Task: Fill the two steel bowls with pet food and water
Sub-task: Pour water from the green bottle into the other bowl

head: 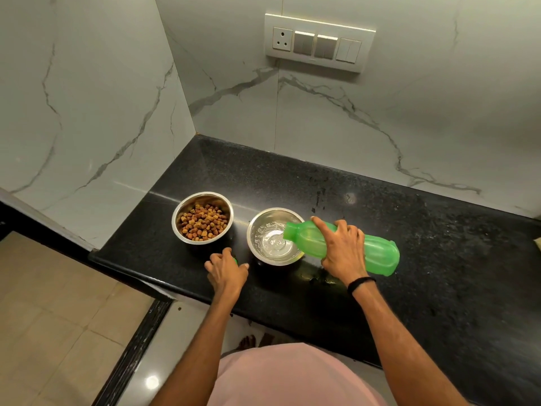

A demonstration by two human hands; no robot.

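Two steel bowls stand side by side on the black counter [409,230]. The left bowl [178,227] holds brown pet food kibble [203,222]. The right bowl [254,227] has water in it. My right hand [341,249] grips a green plastic bottle [377,254], tipped on its side with its mouth over the right bowl, water running out. My left hand [227,269] rests on the counter in front of the bowls, curled over a small green object, probably the bottle cap [235,261], mostly hidden.
Marble walls close the counter at the left and back. A switch panel [319,42] is mounted on the back wall. The counter's front edge runs diagonally below my hands. Wet spots lie on the counter near the right bowl.
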